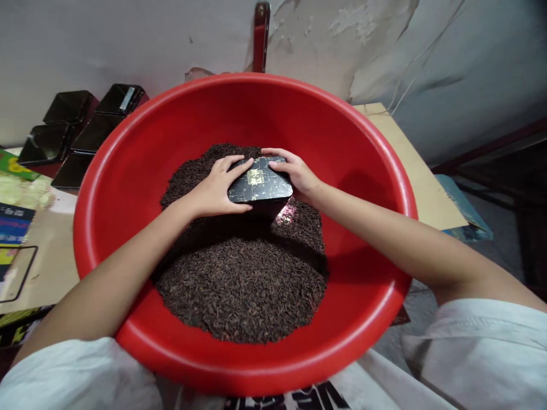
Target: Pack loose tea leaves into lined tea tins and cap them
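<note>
A dark tin (273,187) with a gold label on its lid stands over the loose dark tea leaves (243,279) in a large red basin (359,154). My left hand (216,188) grips the tin's left side, thumb along the near edge and fingers over the top. On the other side, my right hand (297,173) holds the tin's far right corner, with its thumb on the lid. The lid looks closed. Whether the tin's base rests on the leaves is hard to see.
Several similar dark tins (96,132) are piled left of the basin. A light board (410,162) lies to the right, by a peeling wall (333,40). Printed packaging (15,228) lies at the left edge, and a red upright bar (260,40) stands behind the basin.
</note>
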`<act>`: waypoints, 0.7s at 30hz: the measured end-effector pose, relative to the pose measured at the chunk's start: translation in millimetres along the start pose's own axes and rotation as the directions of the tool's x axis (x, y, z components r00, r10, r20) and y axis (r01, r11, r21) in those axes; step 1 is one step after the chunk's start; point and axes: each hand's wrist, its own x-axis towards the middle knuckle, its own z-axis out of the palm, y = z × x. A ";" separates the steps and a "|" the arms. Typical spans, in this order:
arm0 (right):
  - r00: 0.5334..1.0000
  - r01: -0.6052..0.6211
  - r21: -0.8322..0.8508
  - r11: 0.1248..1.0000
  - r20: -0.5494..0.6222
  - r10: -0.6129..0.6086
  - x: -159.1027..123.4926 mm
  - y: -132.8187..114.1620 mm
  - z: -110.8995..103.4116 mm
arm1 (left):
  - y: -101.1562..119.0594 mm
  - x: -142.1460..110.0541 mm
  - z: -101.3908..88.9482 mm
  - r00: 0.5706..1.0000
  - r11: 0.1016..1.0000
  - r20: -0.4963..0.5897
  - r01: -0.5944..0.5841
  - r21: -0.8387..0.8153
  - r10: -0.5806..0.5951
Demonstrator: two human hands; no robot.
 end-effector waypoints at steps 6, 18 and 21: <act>0.994 -0.050 -0.025 0.998 -0.096 0.048 -1.1 0.1 2.3 | -1.4 1.6 3.7 1.000 0.991 0.006 -0.022 0.135 0.021; 0.972 -0.231 0.081 0.970 -0.029 0.234 -9.3 -11.4 -1.2 | -9.1 -10.6 47.8 0.919 0.984 -0.366 -0.099 0.149 0.148; 0.975 -0.210 0.028 0.977 -0.070 0.211 -9.9 -12.0 0.5 | -15.4 -15.0 63.0 0.822 0.969 -0.517 -0.169 0.182 0.241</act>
